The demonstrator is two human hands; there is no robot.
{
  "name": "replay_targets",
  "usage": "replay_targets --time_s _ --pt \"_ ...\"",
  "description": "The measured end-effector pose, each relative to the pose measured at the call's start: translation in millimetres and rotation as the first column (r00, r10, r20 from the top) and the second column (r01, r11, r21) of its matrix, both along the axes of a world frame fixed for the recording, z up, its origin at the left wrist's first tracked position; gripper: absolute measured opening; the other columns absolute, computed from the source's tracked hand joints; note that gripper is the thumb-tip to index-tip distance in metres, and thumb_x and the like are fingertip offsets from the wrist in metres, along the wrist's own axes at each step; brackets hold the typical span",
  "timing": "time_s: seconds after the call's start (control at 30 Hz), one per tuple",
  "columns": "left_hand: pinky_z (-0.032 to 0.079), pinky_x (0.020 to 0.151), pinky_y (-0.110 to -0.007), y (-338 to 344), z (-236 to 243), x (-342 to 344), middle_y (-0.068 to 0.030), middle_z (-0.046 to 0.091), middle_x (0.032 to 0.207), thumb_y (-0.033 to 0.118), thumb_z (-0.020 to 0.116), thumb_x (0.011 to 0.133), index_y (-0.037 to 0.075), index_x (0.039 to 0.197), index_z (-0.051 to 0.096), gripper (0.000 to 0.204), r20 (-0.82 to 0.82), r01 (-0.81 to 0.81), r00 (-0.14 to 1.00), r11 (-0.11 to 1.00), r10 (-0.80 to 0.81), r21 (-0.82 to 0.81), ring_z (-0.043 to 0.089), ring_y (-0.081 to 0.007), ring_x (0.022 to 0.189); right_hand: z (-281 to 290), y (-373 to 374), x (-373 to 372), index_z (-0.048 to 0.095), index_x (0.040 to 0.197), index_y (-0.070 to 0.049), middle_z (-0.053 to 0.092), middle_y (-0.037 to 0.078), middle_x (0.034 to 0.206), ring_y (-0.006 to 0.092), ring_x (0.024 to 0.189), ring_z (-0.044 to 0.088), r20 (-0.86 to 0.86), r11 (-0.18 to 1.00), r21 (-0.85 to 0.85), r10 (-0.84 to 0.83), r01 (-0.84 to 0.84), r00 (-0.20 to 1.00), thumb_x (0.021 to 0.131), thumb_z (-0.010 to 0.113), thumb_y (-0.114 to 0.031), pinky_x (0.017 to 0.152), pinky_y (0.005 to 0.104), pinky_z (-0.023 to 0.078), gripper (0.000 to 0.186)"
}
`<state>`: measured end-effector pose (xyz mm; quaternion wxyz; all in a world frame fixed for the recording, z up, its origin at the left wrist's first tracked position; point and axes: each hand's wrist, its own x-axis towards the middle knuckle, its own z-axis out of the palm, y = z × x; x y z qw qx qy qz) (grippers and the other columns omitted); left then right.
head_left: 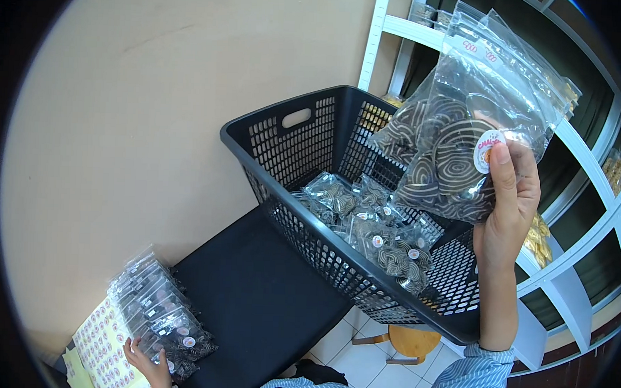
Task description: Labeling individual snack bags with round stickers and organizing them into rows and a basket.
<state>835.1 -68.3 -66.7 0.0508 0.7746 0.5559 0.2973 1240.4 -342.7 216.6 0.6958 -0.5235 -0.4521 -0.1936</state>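
My right hand (510,191), raised above the right side of the black basket, grips a few clear zip bags of dark spiral-patterned chips (455,154). The thumb presses on a round white sticker (489,152) on the front bag, and the fingers are behind the bags. At the lower left, my left hand (148,367) lies with fingers apart at the near end of an overlapping row of similar bags (157,305). Its fingers touch the nearest bag there.
The black plastic basket (310,214) holds several more chip bags (374,227) and stands by a black table surface (252,294). Under the row lies a sheet of round stickers (103,344). White shelving (579,152) stands at right, a wooden stool (413,342) below, a beige wall (156,120) behind.
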Motion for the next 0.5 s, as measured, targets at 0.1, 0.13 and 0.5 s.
replay_targets --time_s 0.1,0.13,0.5 --pt "0.017 0.100 -0.046 2.8 -9.7 -6.1 -0.0171 0.026 0.129 -0.001 0.069 0.056 0.007 0.103 0.043 0.054 -0.047 -0.038 0.998 0.999 0.039 0.017 0.021 -0.0358 0.123 0.7 -0.7 0.2 0.055 0.091 -0.001 0.058 0.017 0.103 0.0150 0.092 0.055 0.014 1.000 0.024 0.007 -0.008 1.000 0.084 0.055 -0.012 0.084 0.0270 0.041 0.013" --pt "0.016 0.100 -0.047 2.8 -9.7 -6.6 -0.0170 0.025 0.130 0.000 0.069 0.056 0.007 0.100 0.044 0.051 -0.099 -0.065 0.993 0.997 0.068 0.033 0.020 -0.0360 0.123 0.0 -1.0 1.0 0.055 0.091 -0.001 0.058 0.017 0.103 0.0145 0.092 0.055 0.010 0.999 0.041 0.013 -0.013 1.000 0.084 0.055 -0.012 0.084 0.0268 0.042 0.013" --pt "0.014 0.100 -0.049 1.8 -19.2 -13.0 -0.0177 0.023 0.132 0.001 0.062 0.066 0.006 0.088 0.043 0.030 -0.123 -0.087 0.988 0.994 0.095 0.072 0.017 -0.0374 0.125 0.4 -6.3 4.4 0.054 0.097 -0.001 0.060 0.008 0.091 0.0087 0.078 0.057 -0.024 0.996 0.082 -0.018 0.020 1.000 0.087 0.049 -0.014 0.070 0.0207 0.047 0.018"
